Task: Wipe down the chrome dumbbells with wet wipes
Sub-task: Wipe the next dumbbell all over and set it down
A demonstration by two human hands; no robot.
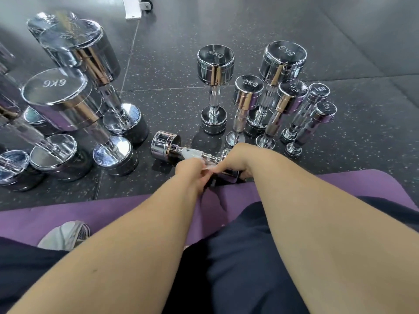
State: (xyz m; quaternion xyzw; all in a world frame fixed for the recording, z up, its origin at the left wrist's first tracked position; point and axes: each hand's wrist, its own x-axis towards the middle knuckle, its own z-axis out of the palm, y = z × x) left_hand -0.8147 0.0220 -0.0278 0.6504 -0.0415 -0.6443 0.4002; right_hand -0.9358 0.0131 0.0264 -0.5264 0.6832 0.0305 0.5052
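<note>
Seated person viewed from above, legs in dark clothing (238,257) on a purple mat (136,207) whose far edge meets the speckled rubber floor (172,105). At the centre, one small chrome dumbbell (165,146) lies on its side on the floor just beyond the mat, its far head pointing to 10 o'clock and its near head to 4 o'clock. A wet wipe (191,153) is wrapped on the handle near the far head. The right hand (235,162) curls over the near head, its grip closed around that end. The left hand (192,175), at 5 o'clock of the wipe, has its fingers bent in a closed grip, pinching a pale strip that appears to be the wipe's loose end; blur hides the fingertips. At 12 to 2 o'clock of the lying dumbbell, a cluster stands upright on end: a 4KG dumbbell (215,62), a 5KG dumbbell (283,60), two marked 2KG (248,94) and two marked 1KG (319,92). At 9 to 11 o'clock stand heavier ones, including a 6KG dumbbell (59,98). A pale shoe (65,236) lies on the mat at 7 o'clock. A white frame on a caster (136,7) stands at 12 o'clock, well apart.
</note>
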